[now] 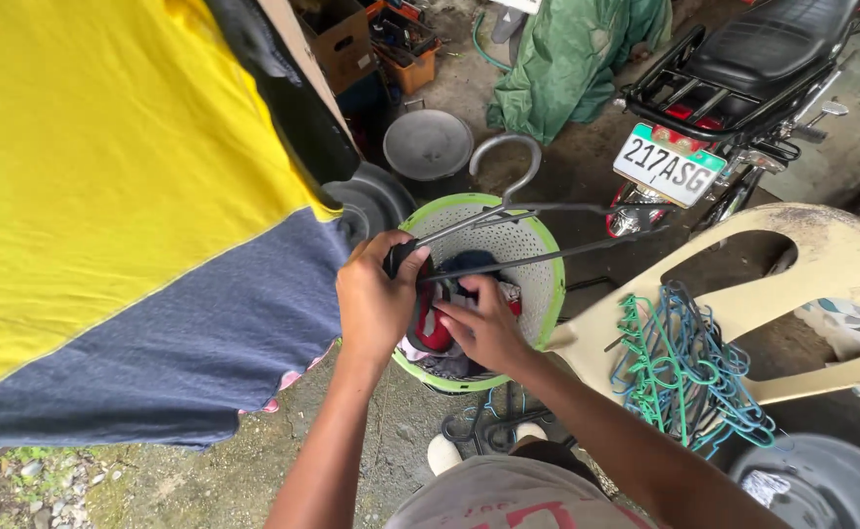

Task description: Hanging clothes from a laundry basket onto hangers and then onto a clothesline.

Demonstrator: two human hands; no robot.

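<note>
My left hand (376,304) is shut on one end of a black clothes hanger (538,211), holding it level over a white and green laundry basket (547,284). The hanger's grey hook (508,162) points away from me. My right hand (489,328) reaches into the basket and touches the damp clothes (435,328) there, red, dark blue and white pieces. Whether its fingers have closed on a piece I cannot tell.
A yellow and navy shirt (126,225) hangs at the left. A beige plastic chair (822,264) at the right carries several blue and green hangers (685,367). Behind stand a motorcycle (734,88), a green cover (572,59) and a grey basin (428,145). More dark hangers (489,421) lie on the concrete.
</note>
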